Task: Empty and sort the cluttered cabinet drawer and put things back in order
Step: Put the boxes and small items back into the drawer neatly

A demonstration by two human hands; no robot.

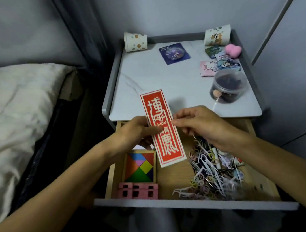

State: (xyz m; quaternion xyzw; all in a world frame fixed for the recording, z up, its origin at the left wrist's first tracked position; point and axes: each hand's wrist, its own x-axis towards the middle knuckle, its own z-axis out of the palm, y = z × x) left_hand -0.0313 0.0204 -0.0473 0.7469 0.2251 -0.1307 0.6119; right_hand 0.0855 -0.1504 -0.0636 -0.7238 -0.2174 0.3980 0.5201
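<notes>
Long red paper card with cream characters (163,128) held over open wooden drawer (174,177), top tilted toward 11 o'clock. Left hand (133,133) grip clamped on card's left edge; right hand (196,124) grip pinching its right edge. Drawer: coloured tangram in wooden tray (139,168) at 9 o'clock, tangle of white floss picks (209,170) at 3. White marbled tabletop (154,81) at 12.

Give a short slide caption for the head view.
Left hand and right hand hold a red card above open drawer.

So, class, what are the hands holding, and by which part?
Red card, pinched mid-length: left hand on its left edge, right hand on its right.
</notes>
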